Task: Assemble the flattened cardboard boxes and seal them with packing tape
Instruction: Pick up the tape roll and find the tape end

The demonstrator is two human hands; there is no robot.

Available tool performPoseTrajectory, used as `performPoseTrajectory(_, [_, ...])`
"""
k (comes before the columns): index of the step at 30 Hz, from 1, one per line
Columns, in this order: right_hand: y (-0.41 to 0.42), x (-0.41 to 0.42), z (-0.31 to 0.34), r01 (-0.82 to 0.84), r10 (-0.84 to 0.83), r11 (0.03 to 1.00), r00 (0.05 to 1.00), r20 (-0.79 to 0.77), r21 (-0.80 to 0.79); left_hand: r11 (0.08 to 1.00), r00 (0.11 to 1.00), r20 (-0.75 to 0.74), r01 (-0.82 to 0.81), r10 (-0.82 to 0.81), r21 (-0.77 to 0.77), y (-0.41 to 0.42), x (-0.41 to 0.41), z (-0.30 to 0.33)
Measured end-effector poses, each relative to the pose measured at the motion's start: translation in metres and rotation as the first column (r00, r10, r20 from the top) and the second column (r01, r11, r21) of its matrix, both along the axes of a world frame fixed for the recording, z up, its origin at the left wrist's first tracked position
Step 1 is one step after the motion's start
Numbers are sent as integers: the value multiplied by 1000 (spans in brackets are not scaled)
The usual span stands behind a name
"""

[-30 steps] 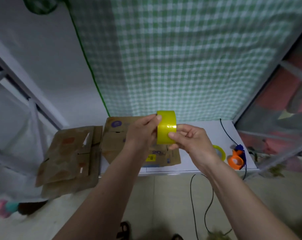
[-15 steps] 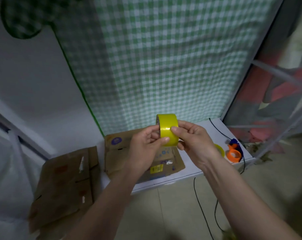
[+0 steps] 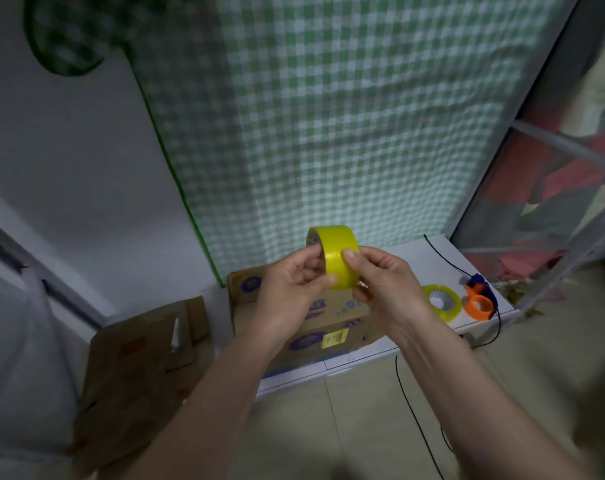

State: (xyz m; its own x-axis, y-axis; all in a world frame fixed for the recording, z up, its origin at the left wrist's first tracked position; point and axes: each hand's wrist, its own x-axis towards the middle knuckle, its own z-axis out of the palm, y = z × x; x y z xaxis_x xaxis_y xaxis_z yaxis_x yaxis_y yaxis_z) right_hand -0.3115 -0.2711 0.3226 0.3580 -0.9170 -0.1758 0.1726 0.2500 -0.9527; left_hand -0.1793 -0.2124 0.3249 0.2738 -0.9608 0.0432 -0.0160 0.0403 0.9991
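The loose end of the tape could not be made out, and the far side of the yellow tape roll (image 3: 339, 258) was hidden behind the hands. The left hand (image 3: 294, 289) gripped the roll, its thumb on the lower band and its fingers (image 3: 311, 252) curled at the left rim. The right hand (image 3: 380, 282) pinched the band from the right, thumb pressed on its face. The roll was held upright in the air between both hands, above a flattened cardboard box (image 3: 328, 327) lying on the white desk (image 3: 429, 261). A second tape roll (image 3: 443, 301) and an orange dispenser (image 3: 481, 303) lay to the right on that desk. More flattened cardboard (image 3: 138, 368) leaned at the left, partly blurred.
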Motion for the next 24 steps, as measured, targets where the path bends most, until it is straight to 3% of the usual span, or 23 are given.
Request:
performPoseTrajectory(4, [2,7,4,106,-104,991,994,-33,86,999,972,230,-43,47,-24,4,4,-16])
performPoseTrajectory(13, [19,11,-14,-111,109,987,994,-24,-113,990,984,-131,-109,121,91,3,15,-13])
performPoseTrajectory(16, [14,14,-10,-75,70,992,996,-47,-103,983,969,-196,-130,154,130,-3,15,-13])
performPoseTrajectory(20, [4,20,-11,75,-76,997,994,-75,-17,992,984,-151,-84,97,90,-8,13,-14])
performPoseTrajectory(24, [-4,19,-12,66,-64,997,996,-61,34,997,996,-71,-57,61,52,-12,9,-14])
